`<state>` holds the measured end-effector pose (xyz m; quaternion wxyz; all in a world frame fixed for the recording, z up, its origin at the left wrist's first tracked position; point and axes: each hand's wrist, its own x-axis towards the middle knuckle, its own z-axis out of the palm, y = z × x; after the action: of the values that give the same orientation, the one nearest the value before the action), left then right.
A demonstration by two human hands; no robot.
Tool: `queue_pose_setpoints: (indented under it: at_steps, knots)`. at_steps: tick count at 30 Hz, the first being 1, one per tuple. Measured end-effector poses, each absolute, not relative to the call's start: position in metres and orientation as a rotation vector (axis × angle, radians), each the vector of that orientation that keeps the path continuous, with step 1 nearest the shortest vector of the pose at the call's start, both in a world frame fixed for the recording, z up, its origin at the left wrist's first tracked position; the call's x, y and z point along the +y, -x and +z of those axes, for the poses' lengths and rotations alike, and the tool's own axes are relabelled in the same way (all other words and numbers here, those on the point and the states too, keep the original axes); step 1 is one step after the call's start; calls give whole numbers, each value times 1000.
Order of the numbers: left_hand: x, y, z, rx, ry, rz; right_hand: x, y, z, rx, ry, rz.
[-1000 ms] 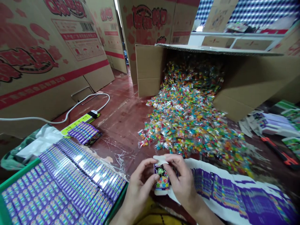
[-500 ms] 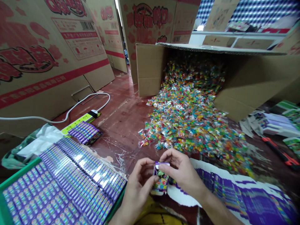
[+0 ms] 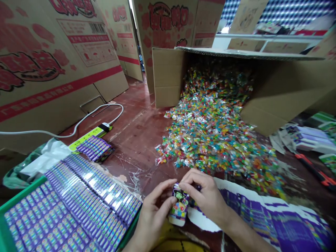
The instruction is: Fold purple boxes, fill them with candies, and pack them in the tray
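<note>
the lower end of the small purple box [image 3: 179,210] is hidden behind the left hand [image 3: 151,218], and the bottom edge of the view cuts off both forearms. the right hand [image 3: 207,199] covers the box's top right corner. the flat purple cartons [image 3: 265,217] under the right wrist blur toward the right edge of the floor [image 3: 136,133].

both hands are clamped on the box, fingertips and thumbs pinching its top end. it is held just above the floor's near edge, between the green crate [image 3: 18,201] of purple boxes [image 3: 78,210] and the flat cartons.

a second ago a white flap stood up from the box's top. now it is folded down, and the box is held lower.

the box front shows a cartoon figure with dark hair above coloured dots, but its lettering is too small to read. the big cartons [image 3: 39,70] at the left carry red characters and a barcode label — none of it legible. behind, a tipped cardboard box [image 3: 168,77] spills candy packets [image 3: 215,140] across the middle of the floor.
</note>
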<state>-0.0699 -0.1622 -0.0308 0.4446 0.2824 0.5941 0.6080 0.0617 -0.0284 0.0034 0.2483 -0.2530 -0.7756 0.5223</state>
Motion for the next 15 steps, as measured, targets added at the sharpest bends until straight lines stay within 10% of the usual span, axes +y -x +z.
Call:
queue_pose_setpoints:
  at_steps: [9, 15]
  knots:
    - [-160, 82, -38, 1458, -523, 1669, -51, -67, 3, -2748, 513, 781]
    - [-177, 111, -36, 1508, -653, 1339, -30, -37, 6, -2917, 158, 959]
